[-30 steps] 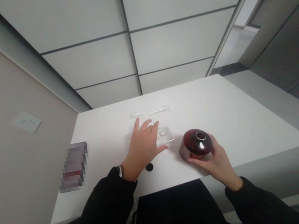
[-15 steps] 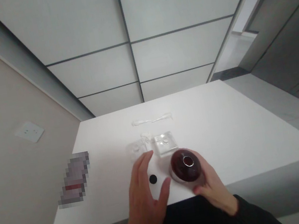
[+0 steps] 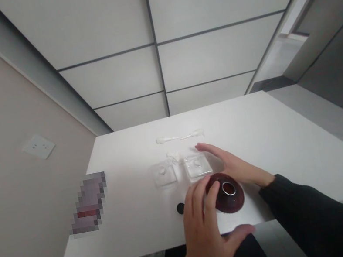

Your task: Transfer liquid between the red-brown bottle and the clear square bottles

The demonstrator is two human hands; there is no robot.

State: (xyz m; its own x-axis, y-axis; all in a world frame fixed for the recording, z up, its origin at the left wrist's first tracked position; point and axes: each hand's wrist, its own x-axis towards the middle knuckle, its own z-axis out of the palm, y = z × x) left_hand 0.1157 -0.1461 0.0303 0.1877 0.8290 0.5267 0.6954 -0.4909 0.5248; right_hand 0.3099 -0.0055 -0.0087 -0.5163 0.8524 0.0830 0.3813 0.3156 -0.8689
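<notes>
A glossy dark red round vessel [image 3: 229,200] with a pale ring on top stands near the table's front edge; its exact kind I cannot tell. My left hand [image 3: 203,224] is open at its left side, fingertips overlapping the vessel and the thumb held apart in front of it. Whether those fingers touch it is unclear. Beyond the vessel, my right hand [image 3: 227,161] is open and stretched towards the right-hand clear square block [image 3: 198,167], which has a round mark in its middle. A similar clear block [image 3: 164,175] lies to its left. Partly behind my left hand shows a black disc [image 3: 180,208].
Two slim clear pieces, a left one [image 3: 166,139] and a right one [image 3: 194,133], lie end to end farther back on the white table [image 3: 137,236]. A small clear item [image 3: 173,157] lies behind the blocks. A blurred-out flat object [image 3: 89,200] is at the left.
My right hand has come off the vessel and moved up beyond it, fingers stretched out. My left hand has shifted right, over to the vessel's side. The camera view has turned slightly.
</notes>
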